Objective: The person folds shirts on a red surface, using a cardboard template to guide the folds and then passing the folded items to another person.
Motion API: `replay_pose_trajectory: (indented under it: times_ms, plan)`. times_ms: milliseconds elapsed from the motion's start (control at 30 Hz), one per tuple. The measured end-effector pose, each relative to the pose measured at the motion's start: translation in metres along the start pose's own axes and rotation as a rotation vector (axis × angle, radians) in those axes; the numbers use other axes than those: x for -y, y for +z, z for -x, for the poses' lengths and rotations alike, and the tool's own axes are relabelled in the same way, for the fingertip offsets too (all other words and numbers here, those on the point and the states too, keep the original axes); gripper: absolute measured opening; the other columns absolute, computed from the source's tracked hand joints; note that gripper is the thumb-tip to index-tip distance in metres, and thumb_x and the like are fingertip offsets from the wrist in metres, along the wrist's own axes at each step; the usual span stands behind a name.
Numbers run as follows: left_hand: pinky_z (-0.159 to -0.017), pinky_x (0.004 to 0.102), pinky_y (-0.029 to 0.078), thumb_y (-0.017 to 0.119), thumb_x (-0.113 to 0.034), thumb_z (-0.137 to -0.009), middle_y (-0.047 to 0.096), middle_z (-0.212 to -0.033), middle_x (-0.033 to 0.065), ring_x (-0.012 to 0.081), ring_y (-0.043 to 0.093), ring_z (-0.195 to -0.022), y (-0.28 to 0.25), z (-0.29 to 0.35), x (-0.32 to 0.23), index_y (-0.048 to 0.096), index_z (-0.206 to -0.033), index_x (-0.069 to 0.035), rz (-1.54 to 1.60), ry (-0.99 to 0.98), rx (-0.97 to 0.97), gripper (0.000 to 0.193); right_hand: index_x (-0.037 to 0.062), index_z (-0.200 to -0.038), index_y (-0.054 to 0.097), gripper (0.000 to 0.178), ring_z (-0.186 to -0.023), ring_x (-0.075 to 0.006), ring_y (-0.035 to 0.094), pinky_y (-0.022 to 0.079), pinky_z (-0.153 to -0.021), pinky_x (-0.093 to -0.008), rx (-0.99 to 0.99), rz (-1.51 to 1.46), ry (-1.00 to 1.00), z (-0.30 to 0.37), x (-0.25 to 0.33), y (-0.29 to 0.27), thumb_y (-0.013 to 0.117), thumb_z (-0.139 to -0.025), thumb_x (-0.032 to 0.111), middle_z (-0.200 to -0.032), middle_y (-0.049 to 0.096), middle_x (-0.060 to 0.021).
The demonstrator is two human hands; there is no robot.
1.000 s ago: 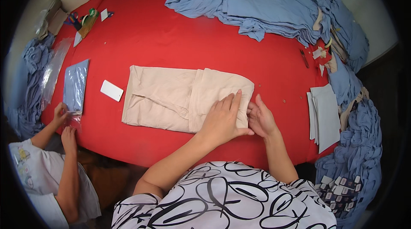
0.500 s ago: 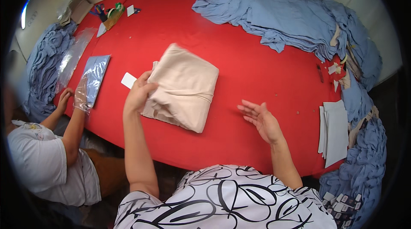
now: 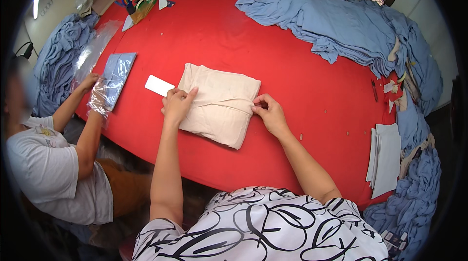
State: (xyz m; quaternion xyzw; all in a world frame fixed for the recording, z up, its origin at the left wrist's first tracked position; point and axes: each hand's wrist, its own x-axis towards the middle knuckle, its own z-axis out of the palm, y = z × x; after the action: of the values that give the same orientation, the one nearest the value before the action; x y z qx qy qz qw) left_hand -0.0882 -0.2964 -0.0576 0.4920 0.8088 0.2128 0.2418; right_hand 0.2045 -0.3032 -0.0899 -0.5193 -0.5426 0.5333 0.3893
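The red table carries a blue heap at its far right. The beige garment lies folded toward the near side, a white card just left. The left hand grips its left edge, thumb on top; the right hand pinches its right edge, thumb and forefinger nearly together.

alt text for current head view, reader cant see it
Right hand pinches and left hand touches opposite edges of a folded beige cloth on a red table. Blue cloth is heaped at right; at left, a co-worker handles a bagged blue bundle.
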Motion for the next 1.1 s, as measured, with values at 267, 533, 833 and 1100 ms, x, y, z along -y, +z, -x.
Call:
replay_pose_trajectory:
  times_ms: [267, 533, 833, 1100]
  plan:
    - [-0.101, 0.0567, 0.030, 0.069, -0.057, -0.081, 0.043, -0.141, 0.0104, 0.0350, 0.036, -0.129, -0.009, -0.003, -0.017, 0.071, -0.096, -0.004, -0.196, -0.022, 0.070, 0.055, -0.0018, -0.090, 0.060, 0.012, -0.084, -0.0184, 0.063, 0.052, -0.073, -0.0319, -0.049, 0.242, -0.124, 0.000, 0.001, 0.000, 0.068, -0.088, 0.007, -0.104, 0.057, -0.0084]
    - [-0.102, 0.0535, 0.034, 0.068, -0.052, -0.084, 0.053, -0.131, 0.0128, 0.0341, 0.047, -0.122, 0.021, -0.014, 0.020, 0.071, -0.092, -0.006, 0.017, -0.020, -0.205, 0.047, 0.0025, -0.083, 0.056, 0.011, -0.079, -0.0278, 0.059, 0.048, -0.068, -0.0360, -0.112, 0.339, -0.719, 0.030, 0.026, 0.007, 0.065, -0.079, 0.000, -0.086, 0.059, -0.0099]
    - [-0.094, 0.0491, 0.041, 0.067, -0.043, -0.089, 0.057, -0.118, 0.0142, 0.0351, 0.052, -0.110, 0.043, 0.010, 0.030, 0.070, -0.088, 0.001, 0.167, -0.022, -0.353, 0.044, 0.0015, -0.089, 0.058, 0.011, -0.079, -0.0316, 0.061, 0.050, -0.068, -0.0392, -0.048, 0.415, -0.490, 0.085, -0.001, 0.014, 0.067, -0.082, 0.002, -0.084, 0.061, -0.0135]
    - [-0.079, 0.0399, 0.050, 0.078, -0.040, -0.080, 0.061, -0.105, 0.0172, 0.0289, 0.061, -0.090, 0.016, 0.037, 0.026, 0.069, -0.086, 0.006, 0.256, 0.079, -0.025, 0.047, 0.0007, -0.123, 0.053, 0.041, -0.085, -0.0181, 0.065, 0.052, -0.072, -0.0295, -0.023, -0.019, -0.050, 0.083, -0.002, 0.001, 0.071, -0.087, 0.009, -0.103, 0.062, -0.0109]
